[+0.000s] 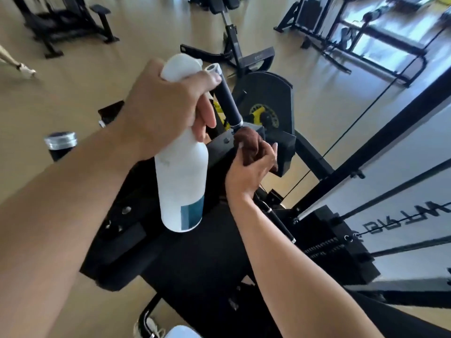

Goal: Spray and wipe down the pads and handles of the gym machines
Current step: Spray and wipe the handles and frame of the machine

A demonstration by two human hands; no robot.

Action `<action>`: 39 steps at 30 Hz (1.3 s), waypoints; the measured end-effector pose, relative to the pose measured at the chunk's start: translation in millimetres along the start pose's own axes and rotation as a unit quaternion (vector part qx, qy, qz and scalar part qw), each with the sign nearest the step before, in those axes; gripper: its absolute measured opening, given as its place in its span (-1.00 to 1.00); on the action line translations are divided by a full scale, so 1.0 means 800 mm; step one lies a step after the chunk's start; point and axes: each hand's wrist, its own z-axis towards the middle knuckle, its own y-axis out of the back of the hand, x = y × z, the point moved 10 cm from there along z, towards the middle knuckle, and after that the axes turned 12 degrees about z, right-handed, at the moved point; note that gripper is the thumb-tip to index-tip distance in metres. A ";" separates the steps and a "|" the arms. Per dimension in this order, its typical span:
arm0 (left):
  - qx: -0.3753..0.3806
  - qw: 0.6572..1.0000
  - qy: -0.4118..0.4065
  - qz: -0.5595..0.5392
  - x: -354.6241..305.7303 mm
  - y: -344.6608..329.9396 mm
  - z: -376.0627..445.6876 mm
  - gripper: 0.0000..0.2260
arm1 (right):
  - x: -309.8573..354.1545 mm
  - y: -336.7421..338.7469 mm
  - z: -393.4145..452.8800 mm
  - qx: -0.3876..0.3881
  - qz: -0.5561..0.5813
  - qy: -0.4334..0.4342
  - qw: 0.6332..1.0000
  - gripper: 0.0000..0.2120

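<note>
My left hand [168, 108] grips the head of a white spray bottle [181, 181], which hangs upright over the machine's black pad [195, 252]. Its nozzle end is close to the top of a black handle grip [225, 101] with a silver end cap. My right hand [251, 172] holds a bunched brown cloth [249, 142] against the black bracket at the base of that handle. A second thinner black handle [275, 220] lies lower, just right of my right wrist.
A weight stack and white shroud [390, 191] with cables stand at the right. Another handle's silver-capped end [61, 142] sticks up at left. Other black machines [68, 23] and a bench frame [234, 50] stand on the tan floor beyond.
</note>
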 end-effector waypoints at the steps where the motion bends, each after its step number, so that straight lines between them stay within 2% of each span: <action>1: -0.011 1.000 -0.001 -0.022 -0.006 0.002 0.004 -0.57 | 0.007 0.007 0.017 -0.010 -0.010 0.017 1.000 -0.61; 4: -0.025 0.998 -0.040 -0.043 -0.029 0.021 0.021 -0.54 | 0.005 0.022 0.071 -0.028 -0.079 -0.021 0.996 -0.72; 6: 0.013 0.998 -0.051 -0.032 -0.040 0.026 0.037 -0.53 | -0.003 0.023 0.089 -0.019 -0.122 -0.056 0.991 -0.59; 8: 0.045 0.997 -0.046 0.034 -0.038 0.026 0.055 -0.50 | -0.011 0.021 0.083 -0.003 -0.139 -0.088 0.986 -0.45; 11: 0.081 0.986 -0.063 0.134 -0.029 0.007 0.050 -0.52 | -0.004 0.016 0.065 0.008 -0.194 -0.071 0.978 -0.49; 14: 0.114 0.981 -0.053 0.150 -0.004 -0.016 0.041 -0.54 | 0.006 0.017 0.063 -0.002 -0.247 -0.037 0.968 -0.51; 17: 0.089 0.985 -0.044 0.141 0.005 -0.014 0.052 -0.54 | 0.008 0.022 0.070 -0.004 -0.220 -0.022 0.975 -0.55; 20: 0.041 0.991 -0.026 0.126 0.008 0.003 0.059 -0.52 | 0.017 0.028 0.078 0.015 -0.189 -0.034 0.981 -0.46; 22: 0.016 0.991 -0.006 0.131 0.018 0.013 0.061 -0.48 | 0.043 0.029 0.077 0.036 -0.170 -0.021 0.985 -0.49; 24: 0.006 0.990 0.011 0.140 0.027 0.017 0.060 -0.41 | 0.067 0.031 0.072 0.053 -0.141 -0.003 0.989 -0.63; 27: 0.014 0.983 0.033 0.179 0.035 0.016 0.059 -0.31 | 0.089 0.023 0.046 0.103 -0.124 0.061 0.985 -0.73; 29: 0.037 0.974 0.047 0.218 0.039 0.011 0.060 -0.28 | 0.081 -0.004 0.018 0.185 -0.214 0.154 0.947 -0.67; 30: 0.050 0.969 0.051 0.238 0.041 0.007 0.060 -0.27 | 0.062 -0.018 0.004 0.224 -0.270 0.194 0.916 -0.59; 31: 0.061 0.964 0.052 0.254 0.042 0.002 0.059 -0.27 | 0.039 -0.024 -0.004 0.242 -0.291 0.214 0.901 -0.51; 32: 0.072 0.960 0.052 0.265 0.044 -0.003 0.059 -0.27 | 0.025 -0.025 -0.007 0.234 -0.280 0.215 0.906 -0.44; 35: 0.094 0.954 0.060 0.279 0.058 -0.015 0.062 -0.32 | 0.009 -0.024 0.002 0.160 -0.210 0.152 0.952 -0.31; 39: 0.120 0.929 0.068 0.344 0.091 -0.026 0.070 -0.54 | 0.012 -0.024 0.001 0.142 -0.206 0.181 0.951 -0.34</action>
